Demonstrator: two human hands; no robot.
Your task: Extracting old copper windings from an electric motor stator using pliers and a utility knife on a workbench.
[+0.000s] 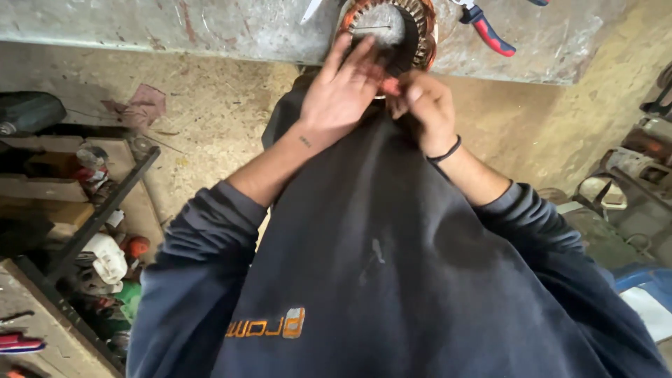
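Your dark blue sweatshirt [378, 280] fills most of the frame and hides your lap and whatever lies under your forearms. Beyond it runs a worn metal workbench [210, 24], its far side cut off by the top edge. At the bench's near edge sits a round motor stator [399, 28] with copper windings, only its lower half visible. Red-handled pliers [490, 31] lie just right of it, jaws out of frame. Your left hand [339, 94] rests fingers spread against the stator's rim. Your right hand [423, 105] pinches a small reddish piece [390, 86], too blurred to identify. Cluttered shelves [84, 231] stand at left, contents hard to make out.
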